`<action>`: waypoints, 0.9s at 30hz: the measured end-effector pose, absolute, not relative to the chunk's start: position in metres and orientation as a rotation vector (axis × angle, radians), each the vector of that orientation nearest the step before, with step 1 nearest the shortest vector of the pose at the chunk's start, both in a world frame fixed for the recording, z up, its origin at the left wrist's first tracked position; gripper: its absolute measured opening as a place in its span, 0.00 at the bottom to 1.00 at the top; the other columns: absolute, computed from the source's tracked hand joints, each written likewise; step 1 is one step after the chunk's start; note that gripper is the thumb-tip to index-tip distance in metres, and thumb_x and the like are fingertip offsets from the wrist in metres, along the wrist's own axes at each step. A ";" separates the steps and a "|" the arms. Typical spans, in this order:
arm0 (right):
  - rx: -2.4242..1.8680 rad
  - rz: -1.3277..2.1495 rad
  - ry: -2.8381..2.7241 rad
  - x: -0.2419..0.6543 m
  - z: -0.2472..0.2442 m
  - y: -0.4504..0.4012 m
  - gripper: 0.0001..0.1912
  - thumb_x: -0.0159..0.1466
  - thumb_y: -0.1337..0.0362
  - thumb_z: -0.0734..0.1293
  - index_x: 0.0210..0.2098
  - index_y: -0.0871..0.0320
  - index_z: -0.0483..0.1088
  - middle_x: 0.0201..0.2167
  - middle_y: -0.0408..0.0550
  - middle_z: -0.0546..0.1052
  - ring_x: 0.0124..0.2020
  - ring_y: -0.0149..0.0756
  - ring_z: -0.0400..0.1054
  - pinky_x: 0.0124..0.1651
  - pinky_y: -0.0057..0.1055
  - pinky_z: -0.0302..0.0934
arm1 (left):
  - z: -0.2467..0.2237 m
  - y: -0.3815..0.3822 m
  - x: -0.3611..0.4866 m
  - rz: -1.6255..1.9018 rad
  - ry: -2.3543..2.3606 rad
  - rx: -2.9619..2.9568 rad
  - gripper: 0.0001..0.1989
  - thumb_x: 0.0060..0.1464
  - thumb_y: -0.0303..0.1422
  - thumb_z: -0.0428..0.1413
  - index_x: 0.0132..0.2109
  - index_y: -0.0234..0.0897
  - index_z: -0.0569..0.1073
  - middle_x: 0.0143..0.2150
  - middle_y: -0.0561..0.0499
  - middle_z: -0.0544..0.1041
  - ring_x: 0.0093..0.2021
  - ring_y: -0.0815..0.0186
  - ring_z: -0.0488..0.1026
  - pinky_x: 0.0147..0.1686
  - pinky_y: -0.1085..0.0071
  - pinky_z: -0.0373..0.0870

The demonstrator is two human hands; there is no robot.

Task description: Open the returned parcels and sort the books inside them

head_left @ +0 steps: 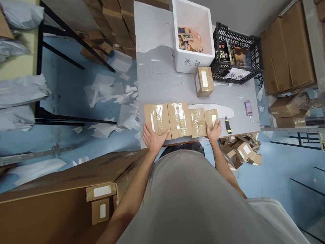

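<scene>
Several taped cardboard boxes stand side by side along the near edge of the grey table (162, 83). My left hand (154, 137) lies with its fingers spread against the near left corner of the leftmost box (157, 118). At the other end, my right hand (213, 130) rests on the near part of the small rightmost box (210, 115), fingers apart. Between them are a wider box (179, 120) and a narrower box (197, 122), their tops crossed by shiny tape. A black and yellow cutter (228, 125) lies just right of my right hand.
Farther back stand a small labelled box (204, 81), a white foam bin (194, 59) and a black crate (237, 76) with books. A purple device (248, 108) lies at right. A large open carton (76, 179) is at lower left.
</scene>
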State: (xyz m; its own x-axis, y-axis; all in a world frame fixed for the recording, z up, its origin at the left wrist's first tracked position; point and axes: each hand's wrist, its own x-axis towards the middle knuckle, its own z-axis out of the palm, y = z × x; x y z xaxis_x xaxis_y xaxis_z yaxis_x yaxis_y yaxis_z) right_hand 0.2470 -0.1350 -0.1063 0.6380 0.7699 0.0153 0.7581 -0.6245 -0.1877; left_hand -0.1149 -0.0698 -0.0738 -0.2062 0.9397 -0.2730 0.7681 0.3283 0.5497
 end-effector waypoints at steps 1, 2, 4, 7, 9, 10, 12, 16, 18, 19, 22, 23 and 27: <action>-2.674 0.095 -1.265 0.247 -0.106 -0.135 0.48 0.77 0.38 0.60 0.82 0.68 0.60 0.81 0.80 0.61 0.78 0.68 0.59 0.76 0.65 0.59 | -0.073 -0.071 -0.114 0.394 2.034 1.532 0.72 0.55 0.58 0.72 0.85 0.18 0.44 0.86 0.15 0.49 0.86 0.26 0.52 0.83 0.34 0.53; -2.667 0.094 -1.267 0.247 -0.106 -0.135 0.47 0.77 0.38 0.60 0.81 0.68 0.60 0.81 0.80 0.61 0.78 0.69 0.60 0.76 0.66 0.60 | -0.073 -0.071 -0.113 0.394 2.031 1.561 0.73 0.55 0.60 0.72 0.85 0.18 0.45 0.87 0.15 0.48 0.86 0.26 0.51 0.83 0.34 0.52; -2.658 0.090 -1.268 0.247 -0.107 -0.135 0.47 0.77 0.38 0.60 0.82 0.68 0.60 0.80 0.80 0.62 0.78 0.69 0.61 0.76 0.67 0.60 | -0.072 -0.072 -0.112 0.403 2.025 1.589 0.73 0.56 0.65 0.70 0.85 0.18 0.46 0.87 0.15 0.47 0.86 0.25 0.50 0.82 0.34 0.52; -2.652 0.075 -1.262 0.248 -0.107 -0.136 0.47 0.77 0.38 0.60 0.82 0.68 0.60 0.80 0.80 0.62 0.78 0.69 0.61 0.76 0.67 0.61 | -0.071 -0.072 -0.112 0.413 2.018 1.585 0.73 0.57 0.69 0.66 0.85 0.17 0.48 0.87 0.14 0.47 0.86 0.25 0.51 0.83 0.35 0.51; -2.649 0.065 -1.262 0.248 -0.108 -0.136 0.48 0.77 0.38 0.60 0.81 0.69 0.61 0.80 0.80 0.62 0.78 0.69 0.62 0.76 0.66 0.61 | -0.070 -0.071 -0.112 0.404 2.016 1.577 0.72 0.58 0.70 0.64 0.85 0.16 0.48 0.87 0.15 0.47 0.86 0.26 0.51 0.83 0.36 0.51; -2.649 0.064 -1.267 0.248 -0.108 -0.136 0.48 0.77 0.38 0.60 0.81 0.69 0.61 0.80 0.80 0.63 0.77 0.69 0.62 0.76 0.66 0.61 | -0.069 -0.071 -0.112 0.399 2.018 1.575 0.72 0.59 0.70 0.64 0.85 0.16 0.49 0.87 0.15 0.48 0.86 0.26 0.51 0.83 0.36 0.51; -2.650 0.061 -1.275 0.249 -0.108 -0.136 0.47 0.78 0.38 0.60 0.81 0.69 0.61 0.80 0.80 0.63 0.77 0.69 0.62 0.75 0.66 0.62 | -0.068 -0.070 -0.112 0.392 2.018 1.572 0.72 0.59 0.71 0.64 0.85 0.15 0.49 0.87 0.15 0.48 0.86 0.26 0.52 0.83 0.36 0.51; -2.654 0.062 -1.280 0.249 -0.109 -0.136 0.46 0.78 0.40 0.59 0.81 0.68 0.61 0.80 0.80 0.63 0.78 0.69 0.61 0.74 0.67 0.62 | -0.066 -0.069 -0.112 0.384 2.013 1.561 0.72 0.59 0.70 0.64 0.85 0.17 0.48 0.87 0.15 0.49 0.86 0.27 0.52 0.83 0.36 0.51; -2.659 0.057 -1.268 0.249 -0.110 -0.136 0.45 0.78 0.40 0.59 0.81 0.68 0.62 0.80 0.80 0.63 0.78 0.69 0.62 0.75 0.66 0.62 | -0.067 -0.069 -0.112 0.381 2.015 1.564 0.71 0.59 0.70 0.64 0.85 0.17 0.48 0.87 0.15 0.48 0.86 0.27 0.52 0.83 0.36 0.51; -2.663 0.053 -1.261 0.249 -0.110 -0.136 0.45 0.78 0.40 0.59 0.81 0.68 0.62 0.80 0.79 0.64 0.78 0.69 0.62 0.75 0.65 0.62 | -0.067 -0.069 -0.112 0.380 2.015 1.569 0.71 0.60 0.69 0.64 0.85 0.17 0.48 0.87 0.15 0.48 0.86 0.27 0.52 0.83 0.36 0.51; -2.665 0.052 -1.250 0.249 -0.110 -0.136 0.46 0.78 0.40 0.59 0.80 0.69 0.63 0.80 0.79 0.64 0.78 0.68 0.62 0.76 0.64 0.62 | -0.069 -0.069 -0.112 0.383 2.014 1.579 0.70 0.60 0.68 0.65 0.85 0.17 0.47 0.87 0.15 0.48 0.86 0.26 0.52 0.83 0.36 0.51; -2.660 0.059 -1.249 0.249 -0.110 -0.135 0.46 0.78 0.40 0.60 0.80 0.69 0.63 0.80 0.79 0.64 0.78 0.68 0.62 0.76 0.64 0.61 | -0.069 -0.069 -0.112 0.387 2.014 1.579 0.70 0.60 0.68 0.65 0.85 0.18 0.48 0.87 0.15 0.48 0.86 0.26 0.52 0.83 0.36 0.51; -2.634 0.092 -1.233 0.248 -0.106 -0.135 0.45 0.77 0.42 0.61 0.81 0.68 0.62 0.80 0.79 0.64 0.78 0.69 0.61 0.76 0.65 0.61 | -0.069 -0.070 -0.112 0.399 2.018 1.580 0.71 0.59 0.68 0.66 0.85 0.18 0.48 0.86 0.15 0.49 0.86 0.27 0.52 0.83 0.36 0.51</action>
State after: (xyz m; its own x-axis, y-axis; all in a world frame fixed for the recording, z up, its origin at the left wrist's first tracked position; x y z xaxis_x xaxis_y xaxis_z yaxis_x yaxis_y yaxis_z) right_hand 0.2477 -0.1349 -0.1061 0.6438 0.7641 0.0411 0.7496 -0.6189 -0.2348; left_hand -0.1117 -0.0699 -0.0693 -0.1659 0.9586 -0.2315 0.7984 0.2684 0.5390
